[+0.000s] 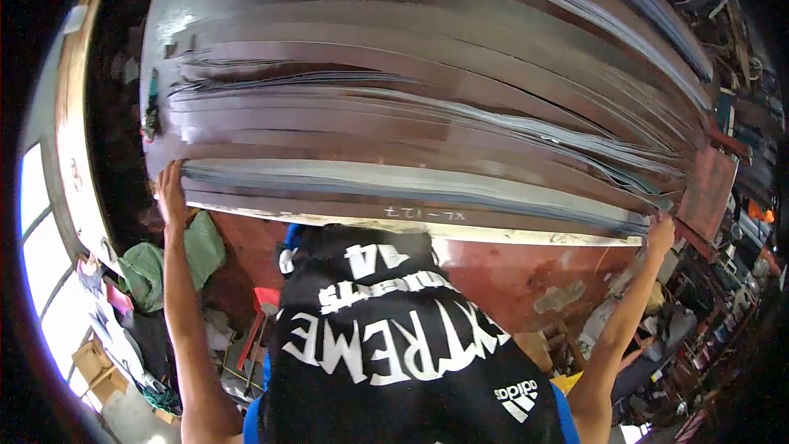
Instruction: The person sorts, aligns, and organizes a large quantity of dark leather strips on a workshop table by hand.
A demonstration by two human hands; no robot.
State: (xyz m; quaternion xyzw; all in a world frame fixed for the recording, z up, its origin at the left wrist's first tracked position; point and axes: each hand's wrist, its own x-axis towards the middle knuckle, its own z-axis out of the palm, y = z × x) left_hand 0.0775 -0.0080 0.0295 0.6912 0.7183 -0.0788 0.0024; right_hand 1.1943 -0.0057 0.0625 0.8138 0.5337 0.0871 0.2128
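Along the near edge of the surface [174,12] lies one long bundle of thin strips [394,187], its layers too tightly packed to count. Two hands meet it: the left hand [171,195] bends its fingers at one end, the right hand [660,234] at the other; whether either pinches, I cannot tell. Several more strip stacks [526,125] lie beyond, their exact number unclear.

From my end I count one left hand [171,196], one right hand [660,235], two hands total, one strip bundle [394,187] between them, layers too tight to count, one bench [173,12], one black jersey [345,407], one handwritten marking [425,215]
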